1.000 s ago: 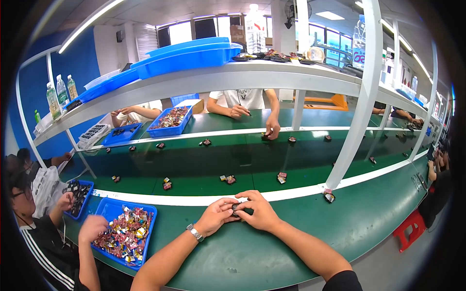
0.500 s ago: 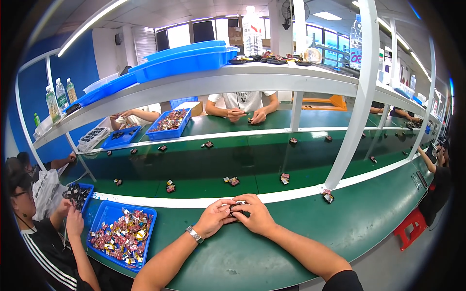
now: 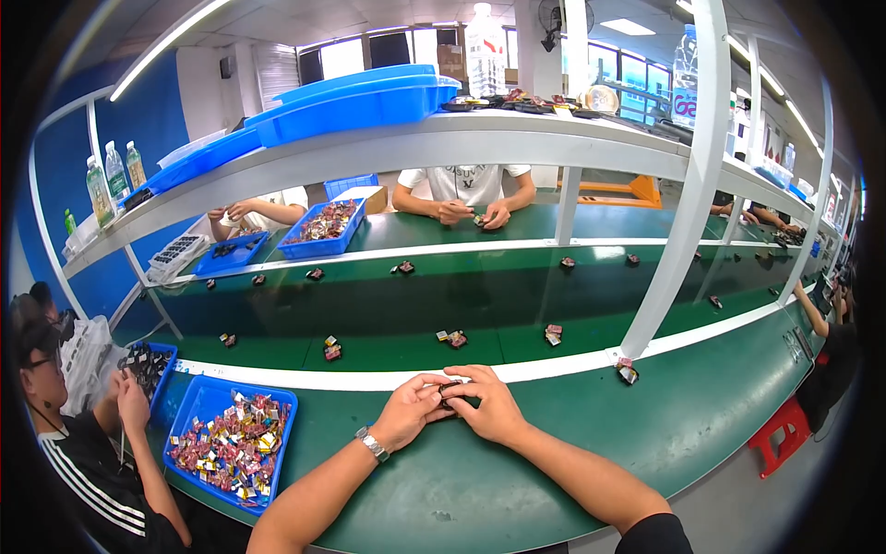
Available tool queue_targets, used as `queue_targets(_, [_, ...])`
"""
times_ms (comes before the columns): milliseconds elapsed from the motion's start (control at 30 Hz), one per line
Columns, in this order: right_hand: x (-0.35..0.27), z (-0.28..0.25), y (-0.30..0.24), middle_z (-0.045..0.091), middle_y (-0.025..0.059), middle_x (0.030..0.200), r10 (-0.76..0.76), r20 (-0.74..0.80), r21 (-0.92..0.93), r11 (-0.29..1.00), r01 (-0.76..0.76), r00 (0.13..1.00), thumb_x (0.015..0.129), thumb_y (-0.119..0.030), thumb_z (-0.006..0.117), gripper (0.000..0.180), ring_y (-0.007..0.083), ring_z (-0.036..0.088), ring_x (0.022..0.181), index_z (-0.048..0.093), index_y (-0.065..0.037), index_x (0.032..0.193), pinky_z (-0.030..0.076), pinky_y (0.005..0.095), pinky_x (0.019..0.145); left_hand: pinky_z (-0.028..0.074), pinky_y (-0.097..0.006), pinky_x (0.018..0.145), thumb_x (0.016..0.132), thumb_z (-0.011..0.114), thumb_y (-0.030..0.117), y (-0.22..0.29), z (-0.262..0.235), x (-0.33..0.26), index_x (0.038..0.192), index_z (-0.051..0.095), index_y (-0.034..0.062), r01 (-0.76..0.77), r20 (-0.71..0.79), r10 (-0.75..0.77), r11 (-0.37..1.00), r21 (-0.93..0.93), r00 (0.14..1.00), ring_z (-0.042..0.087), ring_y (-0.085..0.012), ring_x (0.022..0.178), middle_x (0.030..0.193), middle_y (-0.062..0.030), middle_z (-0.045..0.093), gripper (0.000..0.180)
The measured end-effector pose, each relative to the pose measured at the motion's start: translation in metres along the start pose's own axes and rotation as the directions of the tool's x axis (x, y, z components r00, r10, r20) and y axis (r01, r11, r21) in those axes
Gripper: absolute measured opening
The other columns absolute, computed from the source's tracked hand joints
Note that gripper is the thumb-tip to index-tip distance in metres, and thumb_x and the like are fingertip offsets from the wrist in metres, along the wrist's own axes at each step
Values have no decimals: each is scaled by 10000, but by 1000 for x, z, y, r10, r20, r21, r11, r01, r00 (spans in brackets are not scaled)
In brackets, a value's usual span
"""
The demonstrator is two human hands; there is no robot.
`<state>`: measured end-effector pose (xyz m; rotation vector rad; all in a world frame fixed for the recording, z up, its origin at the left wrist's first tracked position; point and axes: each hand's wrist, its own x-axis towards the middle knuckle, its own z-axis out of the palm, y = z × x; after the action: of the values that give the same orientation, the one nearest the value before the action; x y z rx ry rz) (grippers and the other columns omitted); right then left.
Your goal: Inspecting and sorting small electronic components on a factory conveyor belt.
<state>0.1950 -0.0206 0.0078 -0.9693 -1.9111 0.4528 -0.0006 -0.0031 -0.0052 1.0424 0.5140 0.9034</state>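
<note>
Over the green bench, my left hand (image 3: 411, 412) and my right hand (image 3: 489, 408) meet with fingers closed around a small black part (image 3: 450, 394). Most of that part is hidden by the fingers, so its exact kind cannot be made out. Both thumbs press in close to it. To the left of my forearm sits a blue tray (image 3: 293, 434) heaped with small pink, yellow and white wired components (image 3: 226, 448). One similar bundle with a black piece (image 3: 628, 371) lies to the right, by the foot of a white post.
Beyond the white bench rail (image 3: 369, 379), a dark green belt (image 3: 415, 305) carries several small bundles. A white shelf frame (image 3: 678, 203) stands overhead, holding blue trays (image 3: 355, 109) and bottles. Co-workers sit left and opposite. A red stool (image 3: 783, 436) stands at right.
My hands stay nearly in place, both still around the black part. Bundles on the belt sit slightly farther right. The view has shifted a little, and the left co-worker's hands have moved.
</note>
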Motion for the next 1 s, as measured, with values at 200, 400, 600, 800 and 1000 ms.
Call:
queue_targets(200, [2,0,-11,625,81,1272,-69,-5,-57,996,69,998,804,-73,729,197,297,535,1210,740,-82,1001,458,400,1008,502,-402,1030,1001,556,107,2,0,0,1226,513,58,-42,-16,42,999,4,999,577,-218,1209,1309,-128,575,234])
queue_targets(400, [0,1,-12,630,78,1243,-108,-87,-72,992,102,990,787,-56,738,188,290,541,1194,736,-78,974,468,395,989,500,-426,1030,984,588,104,4,1,-1,1216,522,60,-67,1,67,997,-45,998,578,-220,1210,1322,-130,574,245])
queue_targets(600, [-1,1,-11,631,72,1253,-92,-80,-59,994,87,993,792,-47,726,182,289,536,1198,738,-92,968,478,396,975,503,-425,1028,980,595,102,2,2,-1,1222,525,58,-63,8,64,997,-46,998,580,-219,1208,1324,-132,574,256])
queue_targets(800, [-1,6,-8,602,75,1334,-4,-66,42,999,7,998,804,-46,712,187,302,513,1250,735,-90,985,455,401,1017,504,-419,1031,978,599,101,0,3,-2,1223,523,49,-70,-9,69,997,-30,998,580,-218,1209,1331,-134,567,261])
queue_targets(1000, [1,5,-8,582,83,1359,-39,-8,33,999,39,999,810,-34,701,214,314,492,1289,724,-86,1017,433,412,1048,523,-384,1009,998,533,46,-1,5,-2,1240,516,29,-97,-67,96,995,-20,993,605,-193,1156,1222,-112,615,243])
